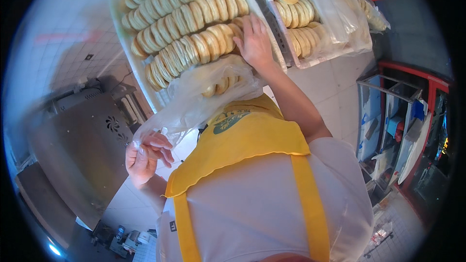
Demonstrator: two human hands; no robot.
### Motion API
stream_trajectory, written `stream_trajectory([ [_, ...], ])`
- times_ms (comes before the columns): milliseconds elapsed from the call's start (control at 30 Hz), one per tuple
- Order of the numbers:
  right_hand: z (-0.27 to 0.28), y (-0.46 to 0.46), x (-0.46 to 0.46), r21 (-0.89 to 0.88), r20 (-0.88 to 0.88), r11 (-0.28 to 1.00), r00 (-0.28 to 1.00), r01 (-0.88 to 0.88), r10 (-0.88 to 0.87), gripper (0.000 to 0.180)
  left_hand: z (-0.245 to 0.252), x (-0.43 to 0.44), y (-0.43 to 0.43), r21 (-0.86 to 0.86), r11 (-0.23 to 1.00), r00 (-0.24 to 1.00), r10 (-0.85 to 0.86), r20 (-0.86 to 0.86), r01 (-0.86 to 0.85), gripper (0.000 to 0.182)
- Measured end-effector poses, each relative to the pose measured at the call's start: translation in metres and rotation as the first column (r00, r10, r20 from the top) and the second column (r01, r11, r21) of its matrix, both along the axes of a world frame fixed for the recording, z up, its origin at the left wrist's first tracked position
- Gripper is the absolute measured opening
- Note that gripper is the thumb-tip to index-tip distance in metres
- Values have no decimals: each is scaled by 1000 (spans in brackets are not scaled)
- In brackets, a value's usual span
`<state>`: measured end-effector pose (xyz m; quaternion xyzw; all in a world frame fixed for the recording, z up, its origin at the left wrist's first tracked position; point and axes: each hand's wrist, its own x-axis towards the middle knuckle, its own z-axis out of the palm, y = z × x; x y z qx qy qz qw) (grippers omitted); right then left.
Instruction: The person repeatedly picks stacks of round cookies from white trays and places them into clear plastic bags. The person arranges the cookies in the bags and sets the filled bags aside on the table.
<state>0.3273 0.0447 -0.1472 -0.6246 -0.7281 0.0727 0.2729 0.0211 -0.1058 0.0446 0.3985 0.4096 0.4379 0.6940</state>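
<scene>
A white tray (127, 56) holds several rows of round, flat breads (185, 14) stood on edge. My right hand (255, 42) reaches into its right side, with the fingers on breads at the end of a row; whether they grip one, I cannot tell. Low at the left, my left hand (147, 156) pinches the edge of a clear plastic bag (204, 83) between thumb and fingers. This bag stretches up to the tray's near corner and lies over a few breads there.
Right of the first tray stands a second tray (335, 54) with more breads, partly under clear plastic sheeting (338, 11). A large brown metal cabinet (80, 156) is at the left. A metal-framed rack (386, 116) with assorted items stands at the right, beside a red frame.
</scene>
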Motion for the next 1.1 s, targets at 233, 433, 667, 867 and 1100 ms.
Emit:
stream_trajectory([
  [233,0,10,-19,-78,323,989,942,127,-95,46,-10,-18,-10,-23,1000,1000,-11,14,11,42],
  [433,10,-3,-20,-354,196,929,980,106,-37,65,-17,-26,-14,-19,997,996,-75,50,76,42],
  [667,-2,-14,-17,-263,-115,949,970,177,-213,82,-12,-28,-13,-10,1000,998,-13,61,13,37],
  [867,-2,-29,1,21,-310,996,948,82,-72,68,-14,-24,-10,-24,999,996,-26,89,29,37],
  [1100,-5,-31,3,-61,-89,998,996,-34,28,78,-13,-8,-5,-28,999,997,-25,74,28,37],
])
